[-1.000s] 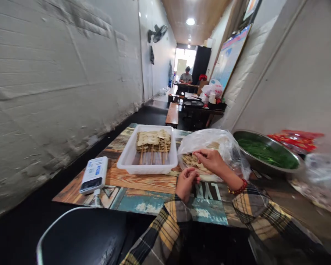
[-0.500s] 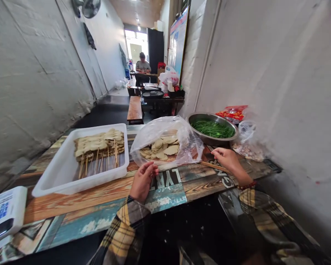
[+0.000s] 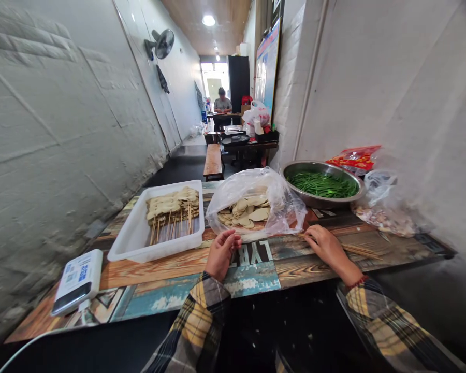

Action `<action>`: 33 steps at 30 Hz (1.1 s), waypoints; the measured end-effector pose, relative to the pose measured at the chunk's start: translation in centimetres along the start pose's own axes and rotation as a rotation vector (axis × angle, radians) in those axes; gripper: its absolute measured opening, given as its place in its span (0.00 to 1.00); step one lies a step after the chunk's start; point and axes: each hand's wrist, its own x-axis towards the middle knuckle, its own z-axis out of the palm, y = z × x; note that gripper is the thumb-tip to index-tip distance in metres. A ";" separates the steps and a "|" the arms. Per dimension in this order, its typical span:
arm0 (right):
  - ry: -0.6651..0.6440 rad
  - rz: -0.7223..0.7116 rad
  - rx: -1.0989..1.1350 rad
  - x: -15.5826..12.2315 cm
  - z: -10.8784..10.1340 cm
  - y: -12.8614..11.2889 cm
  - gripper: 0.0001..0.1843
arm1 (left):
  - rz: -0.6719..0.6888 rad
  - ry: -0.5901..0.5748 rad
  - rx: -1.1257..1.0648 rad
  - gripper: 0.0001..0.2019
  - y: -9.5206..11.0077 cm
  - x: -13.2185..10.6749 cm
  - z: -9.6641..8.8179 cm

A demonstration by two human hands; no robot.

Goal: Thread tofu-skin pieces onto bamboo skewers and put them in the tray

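My left hand hovers over the table's near side, just in front of the clear plastic bag. Its fingers are loosely curled, and nothing shows between them. My right hand reaches down on the right, fingertips closed on the ends of thin bamboo skewers lying on the table. How many it grips is hidden. Inside the open plastic bag lie many flat, pale beige slices. At the left, a white plastic tub contains rows of these slices threaded on skewers, sticks pointing toward me.
A steel bowl of long green vegetables stands behind my right hand. Beside it are a red packet and a clear bag of pinkish pieces. A white corded device sits at the left. Far back, a person sits at another table.
My right hand has come down and its fingers now touch the skewers' ends. My left hand keeps much the same pose. The view has shifted, showing more of the table's left end.
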 end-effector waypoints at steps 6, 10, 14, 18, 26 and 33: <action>-0.008 -0.082 0.039 -2.9 -1.3 0.7 0.12 | 0.002 -0.008 0.002 0.19 0.1 -0.2 0.0; 0.024 -0.074 0.026 -2.7 -2.6 -1.0 0.15 | -0.009 -0.009 0.005 0.19 0.1 -0.1 0.0; 0.029 -0.075 0.004 0.4 -2.5 -5.0 0.18 | -0.006 -0.008 0.013 0.19 0.1 0.0 0.1; 0.015 -0.192 0.011 3.9 -0.4 -9.2 0.19 | 0.004 0.003 0.008 0.19 0.2 -0.5 0.4; -0.021 -0.315 -0.100 6.6 3.6 -12.8 0.20 | 0.100 0.077 0.140 0.16 -0.7 -0.5 0.4; -0.017 -0.358 -0.080 6.2 4.3 -12.5 0.20 | 0.343 0.044 0.581 0.08 -0.9 -0.2 0.2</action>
